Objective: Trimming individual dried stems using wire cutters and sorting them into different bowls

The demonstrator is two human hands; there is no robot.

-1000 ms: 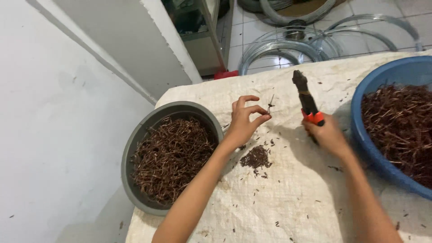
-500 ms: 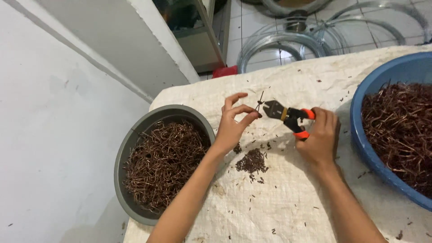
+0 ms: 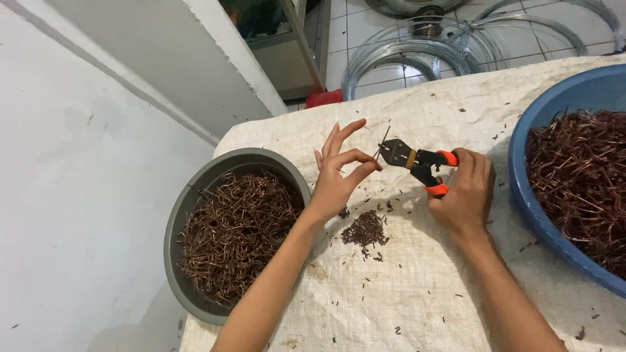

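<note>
My left hand (image 3: 339,173) pinches a thin wire piece (image 3: 382,142) between thumb and forefinger, other fingers spread upward. My right hand (image 3: 464,195) grips black cutters (image 3: 407,158) with orange handles, their jaws closed on the wire's lower end. Both hands hover over a white woven sack cloth (image 3: 417,287) covering the table. A small pile of dark wire clippings (image 3: 365,229) lies on the cloth just below my hands.
A grey basin (image 3: 189,202) full of brown bent wire hooks sits at the left table edge. A blue basin (image 3: 541,117) with more brown wire stands at the right. Coils of silver wire (image 3: 417,55) lie on the tiled floor beyond. A white wall is at left.
The cutters swung from pointing upward to lying sideways with their jaws at the wire in my left hand. My right hand moved left toward my left hand.
</note>
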